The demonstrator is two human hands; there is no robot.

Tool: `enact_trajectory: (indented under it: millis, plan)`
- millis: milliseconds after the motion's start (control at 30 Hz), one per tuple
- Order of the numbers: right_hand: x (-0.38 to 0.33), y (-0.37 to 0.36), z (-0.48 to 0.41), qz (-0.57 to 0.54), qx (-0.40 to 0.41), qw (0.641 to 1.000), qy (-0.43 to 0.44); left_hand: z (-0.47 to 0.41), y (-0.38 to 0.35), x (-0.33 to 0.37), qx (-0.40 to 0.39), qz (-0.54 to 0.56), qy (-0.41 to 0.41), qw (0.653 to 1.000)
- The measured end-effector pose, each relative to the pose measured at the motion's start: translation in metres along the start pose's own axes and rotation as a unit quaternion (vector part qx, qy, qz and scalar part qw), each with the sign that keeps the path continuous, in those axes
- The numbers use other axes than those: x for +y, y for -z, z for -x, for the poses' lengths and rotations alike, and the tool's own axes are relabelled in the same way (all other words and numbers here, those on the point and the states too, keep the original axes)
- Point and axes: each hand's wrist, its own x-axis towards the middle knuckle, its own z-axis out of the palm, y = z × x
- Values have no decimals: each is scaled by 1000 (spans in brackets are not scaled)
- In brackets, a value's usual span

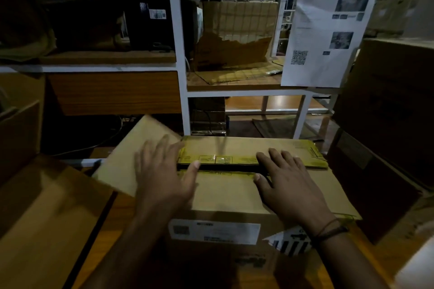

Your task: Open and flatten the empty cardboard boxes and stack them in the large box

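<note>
Our grip is open, left hand [164, 171] and right hand [290, 182] lying flat on top of the cardboard box [225, 195] right under them, its long seam [225, 168] running side to side between our thumbs [196, 164], far flap [234, 148] beneath the fingertips [273, 151], so both hands sit equally near.

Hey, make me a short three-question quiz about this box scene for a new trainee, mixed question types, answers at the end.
1. True or false: the left hand and right hand both lie flat, fingers straight, on top of the box.
2. The white label is on the box's: A) front face B) top flap C) left flap.
3. Fill in: the tape along the flap edges is ____.
Key: 1 true; 2 A; 3 yellow.
</note>
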Motion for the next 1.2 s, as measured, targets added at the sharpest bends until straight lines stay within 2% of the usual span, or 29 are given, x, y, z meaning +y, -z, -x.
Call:
enact_trajectory:
  millis: [67, 133, 233, 300, 367, 433, 467, 533, 633, 733, 833, 1000, 1133, 1200]
  plan:
    - [0, -1, -1, -1, -2, 1000, 0, -2, -4, -9, -69, -26, 79, 994]
    - [1, -2, -1, 0, -2, 1000, -1, -4, -11, -16, -122, 7, 109, 987]
    - [1, -3, 0, -1, 3, 1000, -1, -7, -15, -15, -138, 19, 118, 983]
    - [-1, -1, 1, -2, 7, 1000, -3, -6, -12, -8, -119, -18, 134, 984]
    - [-5, 0, 4, -1, 26, 999, -20, 1, -6, -2, -50, -61, 86, 993]
    - [-8, 0, 10, 5, 97, 994, -45, 8, -2, -3, 27, -24, -43, 998]
    - [-9, 0, 13, 1, 144, 988, -49, 10, -1, -3, 21, -3, -101, 995]
    - [-8, -1, 18, -16, 221, 974, -37, 10, 1, -2, -54, 11, -172, 984]
    - [-7, -3, 19, -30, 246, 969, -23, -1, 3, 5, -105, 13, -233, 967]
    - [-8, -3, 18, -9, 182, 982, -43, -22, 9, 17, -100, -14, -214, 972]
    - [-7, -4, 17, -20, 152, 987, -41, -50, 9, 25, -110, 10, -173, 979]
    - [-5, -7, 15, 2, 158, 987, -21, -98, -19, 17, -247, -89, -123, 957]
    - [-4, -7, 15, 0, 179, 984, 2, -103, -44, 12, -226, -121, -129, 958]
    - [-3, -4, 20, -25, 210, 975, 65, -104, -48, 10, -211, -123, -136, 960]
